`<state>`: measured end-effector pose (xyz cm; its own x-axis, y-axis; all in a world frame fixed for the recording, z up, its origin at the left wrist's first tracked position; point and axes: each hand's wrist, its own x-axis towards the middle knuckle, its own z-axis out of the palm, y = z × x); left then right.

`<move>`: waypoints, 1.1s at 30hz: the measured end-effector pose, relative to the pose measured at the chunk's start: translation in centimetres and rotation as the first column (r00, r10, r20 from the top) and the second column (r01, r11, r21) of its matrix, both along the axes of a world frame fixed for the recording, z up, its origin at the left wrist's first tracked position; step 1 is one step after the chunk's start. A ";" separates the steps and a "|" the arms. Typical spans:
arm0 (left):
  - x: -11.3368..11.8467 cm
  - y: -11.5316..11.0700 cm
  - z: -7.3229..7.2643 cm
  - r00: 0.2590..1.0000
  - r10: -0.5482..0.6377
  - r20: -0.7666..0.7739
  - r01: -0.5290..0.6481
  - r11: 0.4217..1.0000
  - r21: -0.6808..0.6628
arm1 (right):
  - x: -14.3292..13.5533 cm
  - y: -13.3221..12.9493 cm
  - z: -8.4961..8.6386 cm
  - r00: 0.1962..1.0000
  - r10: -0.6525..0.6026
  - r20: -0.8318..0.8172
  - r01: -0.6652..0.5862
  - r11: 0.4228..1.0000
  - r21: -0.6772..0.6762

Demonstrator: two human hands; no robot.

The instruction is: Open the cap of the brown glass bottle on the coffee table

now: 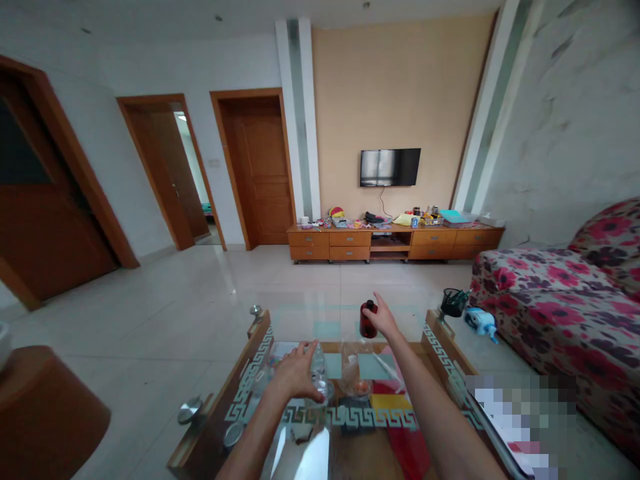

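The glass surface (345, 320) is being used as the landmark. Near its far edge, a dark red bottle (369, 321) is being touched at the shoulder by the right hand (384, 319); whether its grip is closed cannot be told. Toward the near edge, a clear plastic bottle (319, 373) is being clasped by the left hand (296, 373). The red bottle could be tipped, judging by the light contact near the edge. A crinkled bag (353, 370) between them is being blurred by reflections.

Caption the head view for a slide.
Right hand on brown bottle, left hand on clear bottle, glass table.
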<state>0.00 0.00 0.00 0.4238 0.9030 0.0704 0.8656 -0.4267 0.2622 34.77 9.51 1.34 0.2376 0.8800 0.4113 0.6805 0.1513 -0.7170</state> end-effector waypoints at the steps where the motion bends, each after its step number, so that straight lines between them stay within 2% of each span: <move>1: 0.2 0.0 -0.2 1.000 0.006 0.011 -0.006 1.000 0.022 | -0.4 0.2 -0.6 1.000 0.019 -0.001 -0.019 0.999 -0.030; 3: 0.5 0.0 -0.6 1.000 0.005 0.029 -0.006 0.998 0.055 | -1.3 0.1 -1.7 0.999 0.053 0.010 -0.052 0.997 -0.060; 6: 0.4 0.1 -0.9 0.999 0.004 0.054 -0.009 0.996 0.092 | -3.0 -1.0 -3.2 0.999 0.046 0.020 -0.045 0.999 -0.030; 10: 0.1 0.3 -1.3 0.994 -0.053 0.099 0.037 0.988 0.149 | -6.1 -4.5 -4.0 0.998 0.036 0.055 -0.036 0.999 0.000; 14: -0.4 0.8 -1.6 0.992 -0.081 0.093 0.066 0.985 0.161 | -8.2 -9.9 -3.0 0.982 0.039 0.184 -0.044 0.999 0.026; 18: -1.7 2.0 -1.5 0.993 -0.093 0.067 0.082 0.986 0.148 | -7.9 -13.9 -1.3 0.952 0.035 0.305 -0.032 0.999 -0.014; 24: -4.9 4.9 -0.7 0.986 -0.165 0.021 0.164 0.984 0.065 | -6.5 -15.5 -0.9 0.939 0.080 0.333 -0.058 0.995 -0.077; 27: -5.9 5.6 -0.5 0.985 -0.172 0.009 0.172 0.985 0.023 | -6.3 -15.8 -1.0 0.937 0.105 0.334 -0.076 0.992 -0.099; 30: -5.7 4.1 -0.3 0.988 -0.156 0.005 0.155 0.987 0.038 | -6.3 -16.3 -0.8 0.938 0.113 0.327 -0.089 0.992 -0.086; 33: -4.2 -0.1 0.0 0.977 -0.193 0.093 0.170 0.963 0.210 | -6.6 -16.8 -0.7 0.938 0.138 0.319 -0.120 0.990 -0.074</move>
